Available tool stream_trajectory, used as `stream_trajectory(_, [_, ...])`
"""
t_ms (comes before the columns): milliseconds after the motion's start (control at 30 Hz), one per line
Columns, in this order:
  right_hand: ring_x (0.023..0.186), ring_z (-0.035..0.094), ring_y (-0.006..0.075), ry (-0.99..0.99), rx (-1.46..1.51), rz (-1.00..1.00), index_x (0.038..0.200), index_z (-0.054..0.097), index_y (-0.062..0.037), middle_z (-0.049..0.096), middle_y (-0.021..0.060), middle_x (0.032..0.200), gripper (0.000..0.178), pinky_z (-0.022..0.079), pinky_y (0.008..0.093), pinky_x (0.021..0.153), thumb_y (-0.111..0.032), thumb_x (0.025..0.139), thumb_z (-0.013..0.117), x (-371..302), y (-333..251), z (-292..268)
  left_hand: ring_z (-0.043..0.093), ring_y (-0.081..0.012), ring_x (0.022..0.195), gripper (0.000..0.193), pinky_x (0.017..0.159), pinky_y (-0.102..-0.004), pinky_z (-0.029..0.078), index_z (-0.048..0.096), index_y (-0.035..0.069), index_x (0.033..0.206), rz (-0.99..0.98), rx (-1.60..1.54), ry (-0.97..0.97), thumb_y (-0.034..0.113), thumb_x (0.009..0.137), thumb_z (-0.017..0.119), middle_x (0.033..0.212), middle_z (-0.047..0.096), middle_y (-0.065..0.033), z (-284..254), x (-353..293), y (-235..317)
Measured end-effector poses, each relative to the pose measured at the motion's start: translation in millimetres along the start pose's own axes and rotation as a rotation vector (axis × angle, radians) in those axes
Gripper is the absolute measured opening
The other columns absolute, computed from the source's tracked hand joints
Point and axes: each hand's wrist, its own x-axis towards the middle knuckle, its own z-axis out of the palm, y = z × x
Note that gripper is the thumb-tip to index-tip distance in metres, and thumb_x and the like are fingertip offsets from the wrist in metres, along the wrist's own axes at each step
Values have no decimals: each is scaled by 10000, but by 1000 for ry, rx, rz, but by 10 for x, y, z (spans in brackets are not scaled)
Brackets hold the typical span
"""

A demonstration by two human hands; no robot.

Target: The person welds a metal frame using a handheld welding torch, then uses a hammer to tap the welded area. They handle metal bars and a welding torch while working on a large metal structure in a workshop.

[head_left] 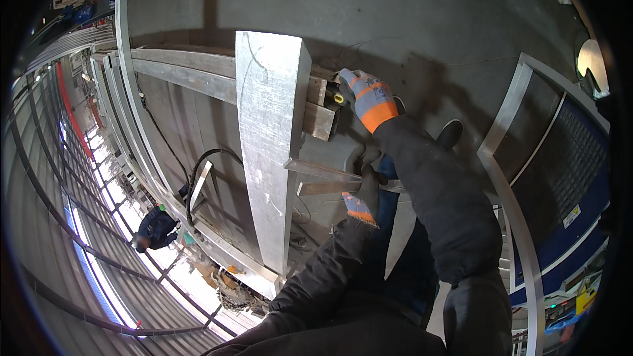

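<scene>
My left hand (366,192), in a grey and orange work glove, is closed around two narrow flat metal strips (323,171). Their free ends spread apart toward the broad silver metal beam (271,138), and one end reaches its side edge. At the end of some long metal bars (319,120), my right hand (370,95) is closed, in a matching glove. A small yellow and black object (339,99) shows beside its fingers; its kind and most of its shape are hidden, and I cannot tell whether the hand grips it.
Long metal rails (178,69) run off to the left, with a black cable (204,155) looped over them. A metal frame (506,171) stands at the right by a blue panelled unit (567,165). Another person (157,229) is bent over farther off at lower left.
</scene>
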Motion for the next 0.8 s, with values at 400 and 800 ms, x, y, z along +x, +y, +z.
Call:
stream_trajectory(400, [1153,667,260,-101,1344,671,1325,571,-17,676,170,1243,360,542,366,995,-154,993,602,-1702,748,-270,569,-114,571,129,520,-277,473,622,18,1048,-166,-325,-235,124,1032,551,784,657,-67,302,91,332])
stream_trajectory(800, [866,695,424,-55,55,301,1310,558,-15,697,249,1029,503,557,436,781,-238,901,747,-3515,947,-1083,638,-204,925,334,807,-360,551,597,23,1095,-369,-582,-423,347,1034,545,999,630,-107,769,29,113])
